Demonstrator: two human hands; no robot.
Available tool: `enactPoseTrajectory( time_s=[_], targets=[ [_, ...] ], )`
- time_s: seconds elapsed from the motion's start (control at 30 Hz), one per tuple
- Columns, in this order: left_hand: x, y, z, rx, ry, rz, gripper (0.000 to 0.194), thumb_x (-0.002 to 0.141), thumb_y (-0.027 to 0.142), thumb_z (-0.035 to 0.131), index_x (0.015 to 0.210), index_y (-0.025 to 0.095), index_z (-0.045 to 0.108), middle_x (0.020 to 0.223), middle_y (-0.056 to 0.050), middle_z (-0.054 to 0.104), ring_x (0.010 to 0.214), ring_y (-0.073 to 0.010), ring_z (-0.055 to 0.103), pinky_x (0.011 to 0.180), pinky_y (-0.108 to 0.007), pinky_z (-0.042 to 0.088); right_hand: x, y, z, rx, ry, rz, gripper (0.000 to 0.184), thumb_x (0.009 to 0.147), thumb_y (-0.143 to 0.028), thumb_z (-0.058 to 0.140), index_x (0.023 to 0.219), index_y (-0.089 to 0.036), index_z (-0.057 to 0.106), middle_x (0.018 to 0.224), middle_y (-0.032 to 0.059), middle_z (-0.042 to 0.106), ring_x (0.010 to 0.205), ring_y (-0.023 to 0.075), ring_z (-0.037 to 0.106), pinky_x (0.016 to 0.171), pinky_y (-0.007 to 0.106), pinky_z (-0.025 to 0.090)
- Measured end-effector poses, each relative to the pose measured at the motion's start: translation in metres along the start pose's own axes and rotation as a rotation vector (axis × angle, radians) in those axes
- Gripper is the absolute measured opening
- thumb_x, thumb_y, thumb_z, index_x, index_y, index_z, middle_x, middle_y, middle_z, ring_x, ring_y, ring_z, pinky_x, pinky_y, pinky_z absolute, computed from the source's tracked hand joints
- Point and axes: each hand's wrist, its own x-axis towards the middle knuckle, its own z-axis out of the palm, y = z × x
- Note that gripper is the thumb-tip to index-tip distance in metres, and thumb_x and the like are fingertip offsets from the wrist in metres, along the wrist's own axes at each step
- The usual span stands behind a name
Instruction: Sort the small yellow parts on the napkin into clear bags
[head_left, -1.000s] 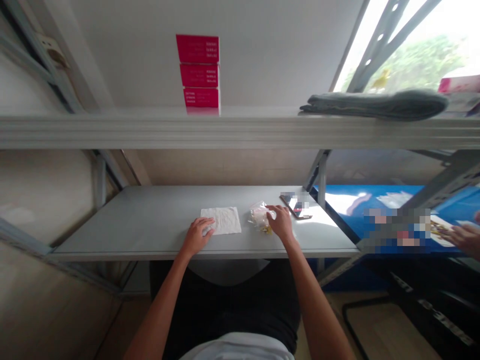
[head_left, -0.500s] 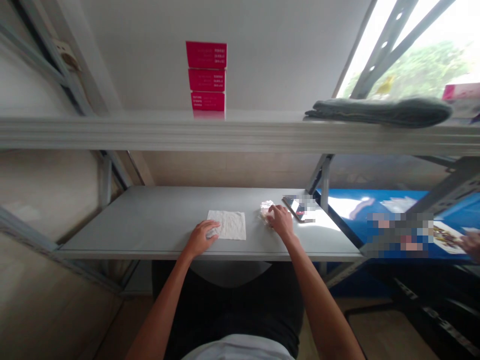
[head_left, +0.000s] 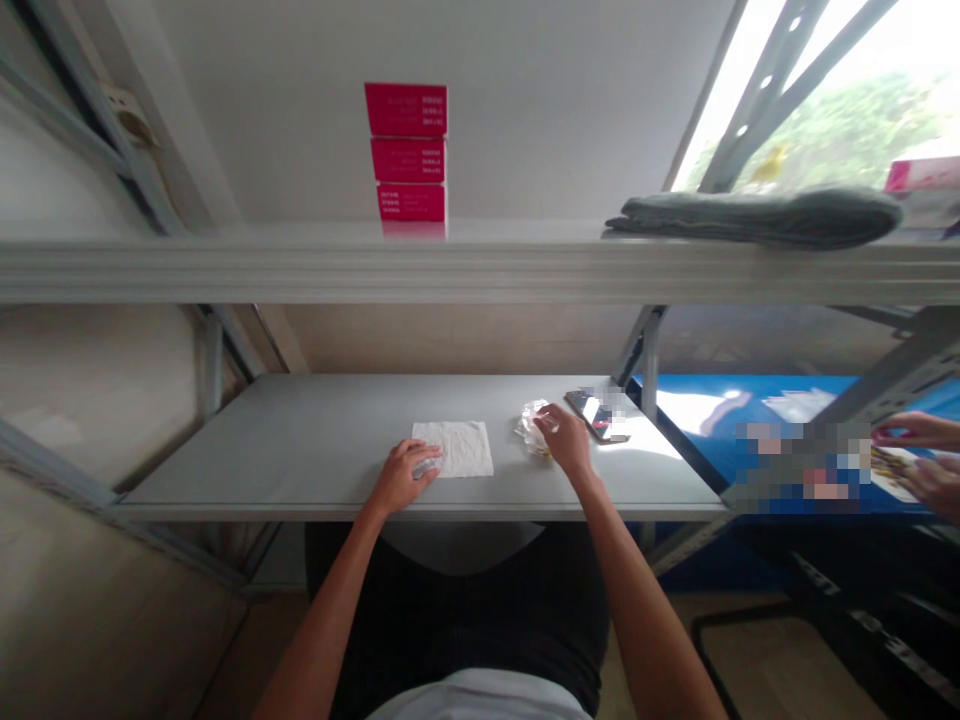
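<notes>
A white paper tissue [head_left: 466, 449] lies flat on the grey shelf in front of me. My left hand [head_left: 406, 473] rests over its left edge, fingers stretched out; a small greyish patch beneath the fingers is too unclear to name. To the right, my right hand [head_left: 567, 440] has its thumb and forefinger pinched at a crumpled clear plastic bag [head_left: 529, 438]. Some yellowish bits show low in the bag, partly hidden by the hand. Just beyond this hand a phone [head_left: 587, 413] lies on the shelf, partly blurred out.
Overhead, the upper shelf's front beam [head_left: 450, 272] crosses the view. It carries stacked pink boxes [head_left: 409, 160] and a folded grey cloth [head_left: 757, 218]. A metal post stands at the right. Past it, another person's hands [head_left: 934, 460] work over a blue table [head_left: 697, 445].
My right hand and the plastic bag have shifted slightly right and away from the shelf's front edge. My left hand stays on the tissue. The other person's hands have come further into view.
</notes>
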Motion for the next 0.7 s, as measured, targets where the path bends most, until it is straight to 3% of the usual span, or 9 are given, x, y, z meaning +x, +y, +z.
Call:
enactPoseTrajectory(
  time_s=[0.13, 0.23, 0.3, 0.37, 0.47, 0.53, 0.6, 0.7],
  targets=[
    [0.006, 0.008, -0.004, -0.114, 0.032, -0.05, 0.036, 0.088, 0.04, 0.069, 0.121, 0.026, 0.074, 0.125, -0.008, 0.072, 0.124, -0.0273, 0.059, 0.114, -0.048, 0.043, -0.008, -0.035, 0.012, 0.497, -0.028, 0.101, 0.034, 0.086, -0.051, 0.068, 0.096, -0.019, 0.066, 0.079, 0.0071, 0.076, 0.062, 0.0187, 0.068, 0.057, 0.027, 0.047],
    [0.014, 0.02, -0.005, -0.256, 0.093, -0.1, 0.038, 0.091, 0.047, 0.065, 0.12, 0.024, 0.074, 0.126, -0.01, 0.071, 0.124, -0.0265, 0.061, 0.114, -0.045, 0.042, -0.02, -0.068, 0.04, 0.789, -0.169, 0.173, 0.042, 0.083, -0.059, 0.068, 0.092, -0.019, 0.062, 0.075, 0.0054, 0.074, 0.051, 0.015, 0.063, 0.042, 0.022, 0.04],
    [0.019, 0.027, -0.001, -0.391, 0.107, -0.14, 0.041, 0.092, 0.051, 0.064, 0.119, 0.022, 0.073, 0.127, -0.011, 0.071, 0.123, -0.0265, 0.062, 0.111, -0.043, 0.045, -0.029, -0.088, 0.062, 0.913, -0.255, 0.195, 0.042, 0.082, -0.059, 0.07, 0.09, -0.019, 0.06, 0.074, 0.0036, 0.073, 0.051, 0.0137, 0.064, 0.041, 0.02, 0.04],
    [0.023, 0.031, 0.005, -0.551, 0.106, -0.191, 0.044, 0.088, 0.054, 0.069, 0.114, 0.019, 0.074, 0.121, -0.012, 0.073, 0.114, -0.0265, 0.067, 0.101, -0.039, 0.051, -0.037, -0.102, 0.08, 0.975, -0.307, 0.188, 0.041, 0.081, -0.058, 0.072, 0.087, -0.019, 0.061, 0.071, 0.0022, 0.071, 0.052, 0.0134, 0.064, 0.043, 0.02, 0.043],
    [0.024, 0.03, 0.011, -0.705, 0.158, -0.302, 0.045, 0.079, 0.055, 0.077, 0.102, 0.016, 0.074, 0.088, -0.007, 0.075, 0.079, -0.0193, 0.07, 0.075, -0.029, 0.055, -0.045, -0.107, 0.096, 1.031, -0.342, 0.184, 0.043, 0.081, -0.06, 0.071, 0.082, -0.018, 0.063, 0.073, 0.0033, 0.071, 0.054, 0.0138, 0.065, 0.043, 0.02, 0.045],
    [0.022, 0.026, 0.011, -0.74, 0.246, -0.375, 0.044, 0.078, 0.054, 0.078, 0.1, 0.016, 0.074, 0.069, -0.001, 0.066, 0.061, -0.0125, 0.06, 0.06, -0.023, 0.048, -0.048, -0.102, 0.098, 1.047, -0.356, 0.189, 0.044, 0.081, -0.06, 0.071, 0.08, -0.017, 0.065, 0.076, 0.0046, 0.071, 0.055, 0.0131, 0.065, 0.043, 0.02, 0.045],
    [0.02, 0.023, 0.009, -0.756, 0.311, -0.419, 0.045, 0.077, 0.054, 0.078, 0.102, 0.016, 0.074, 0.062, 0.003, 0.059, 0.053, -0.0087, 0.051, 0.052, -0.019, 0.04, -0.05, -0.096, 0.096, 1.022, -0.377, 0.186, 0.043, 0.081, -0.059, 0.072, 0.079, -0.016, 0.067, 0.075, 0.0042, 0.071, 0.053, 0.0114, 0.061, 0.042, 0.019, 0.043],
    [0.017, 0.022, 0.007, -0.734, 0.249, -0.435, 0.048, 0.078, 0.055, 0.077, 0.107, 0.016, 0.075, 0.063, 0.004, 0.057, 0.05, -0.0067, 0.044, 0.047, -0.018, 0.032, -0.054, -0.09, 0.092, 0.935, -0.423, 0.167, 0.041, 0.083, -0.057, 0.07, 0.081, -0.016, 0.069, 0.063, 0.001, 0.066, 0.045, 0.0091, 0.051, 0.04, 0.019, 0.037]
  ],
)
